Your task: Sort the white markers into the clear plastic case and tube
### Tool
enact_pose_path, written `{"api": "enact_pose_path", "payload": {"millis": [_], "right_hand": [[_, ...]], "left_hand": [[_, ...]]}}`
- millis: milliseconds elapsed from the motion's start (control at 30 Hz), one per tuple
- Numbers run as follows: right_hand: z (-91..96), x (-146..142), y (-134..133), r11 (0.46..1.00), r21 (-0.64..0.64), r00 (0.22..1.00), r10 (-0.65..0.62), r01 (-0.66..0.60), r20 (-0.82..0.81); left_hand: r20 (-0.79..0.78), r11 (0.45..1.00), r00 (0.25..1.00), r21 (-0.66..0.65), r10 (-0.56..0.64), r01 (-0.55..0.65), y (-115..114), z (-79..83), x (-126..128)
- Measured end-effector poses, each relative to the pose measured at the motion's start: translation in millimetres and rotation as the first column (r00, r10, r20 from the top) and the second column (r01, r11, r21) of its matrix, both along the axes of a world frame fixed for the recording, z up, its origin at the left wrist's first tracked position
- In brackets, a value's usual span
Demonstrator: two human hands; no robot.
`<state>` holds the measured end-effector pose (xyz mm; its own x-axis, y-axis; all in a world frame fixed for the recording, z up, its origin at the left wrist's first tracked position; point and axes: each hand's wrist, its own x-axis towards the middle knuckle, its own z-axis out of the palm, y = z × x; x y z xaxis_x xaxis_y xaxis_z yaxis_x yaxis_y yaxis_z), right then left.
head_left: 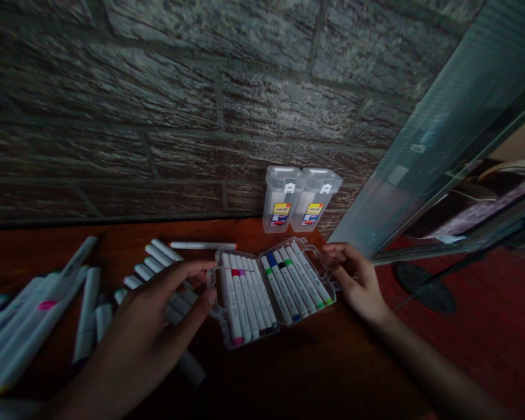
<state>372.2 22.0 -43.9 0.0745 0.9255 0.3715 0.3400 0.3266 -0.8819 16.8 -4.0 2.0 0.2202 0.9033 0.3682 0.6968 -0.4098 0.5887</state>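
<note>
I see my left hand (157, 315) and right hand (359, 280), grips spread open, touching the open case (320, 259) on the bench (315, 361), which looks full of pens (249, 291), with many loose pens (87, 309) left outside.

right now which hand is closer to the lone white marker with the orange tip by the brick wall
Left. The left hand lies just short of the lone white marker; the right hand rests beyond the open clear plastic case, at its far edge.
</note>
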Motion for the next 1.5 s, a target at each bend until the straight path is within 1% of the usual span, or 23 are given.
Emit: {"api": "enact_pose_path", "payload": {"millis": [200, 333, 633, 767, 900, 1033, 1133, 1233, 1300, 1367, 1500], "right_hand": [[3.2, -3.5, 1.3, 0.995, -0.041, 0.992, 0.081, -0.086, -0.101], [3.2, -3.7, 1.0, 0.992, -0.049, 0.985, 0.108, -0.115, -0.138], [1.2, -1.9, 2.1, 0.991, -0.05, 0.978, 0.112, -0.122, -0.177], [0.6, -2.1, 1.9, 0.99, -0.07, 0.975, 0.11, -0.126, -0.195], [2.2, -4.0, 0.9, 0.986, -0.101, 0.971, 0.109, -0.133, -0.214], [9.4, -8.0, 1.2, 0.983, -0.132, 0.97, 0.092, -0.124, -0.224], [19.2, -14.0, 3.2, 0.978, -0.158, 0.97, 0.1, -0.137, -0.223], [29.6, -23.1, 6.8, 0.961, -0.193, 0.956, 0.145, -0.198, -0.257], [35.1, -29.8, 10.0, 0.944, -0.23, 0.942, 0.166, -0.238, -0.293], [39.0, -36.4, 13.5, 0.934, -0.257, 0.935, 0.164, -0.25, -0.315], [43.2, -49.2, 20.9, 0.937, -0.266, 0.941, 0.139, -0.226, -0.308]], "left_hand": [[0.022, 0.998, 0.998, 0.001, -0.063, 0.063, -5.0, -1.1, 0.7], [0.012, 0.997, 0.998, 0.027, -0.066, 0.066, -5.2, 0.0, 1.5], [-0.013, 0.997, 0.998, 0.043, -0.069, 0.069, -7.4, -1.7, -1.2], [-0.017, 0.992, 0.997, 0.093, -0.08, 0.081, -7.2, -2.5, -1.1], [-0.037, 0.981, 0.992, 0.145, -0.123, 0.127, -9.7, -3.5, 1.3], [-0.066, 0.961, 0.98, 0.195, -0.186, 0.196, -15.4, -7.8, 5.3], [-0.07, 0.928, 0.963, 0.256, -0.262, 0.271, -19.6, -12.5, 6.0], [-0.098, 0.892, 0.933, 0.275, -0.346, 0.359, -23.4, -16.8, 3.4], [-0.108, 0.877, 0.918, 0.271, -0.382, 0.397, -25.7, -18.3, 1.8], [-0.099, 0.874, 0.915, 0.27, -0.392, 0.404, -27.5, -18.0, 1.7], [-0.093, 0.874, 0.924, 0.302, -0.37, 0.381, -29.0, -14.2, 4.9]]}}
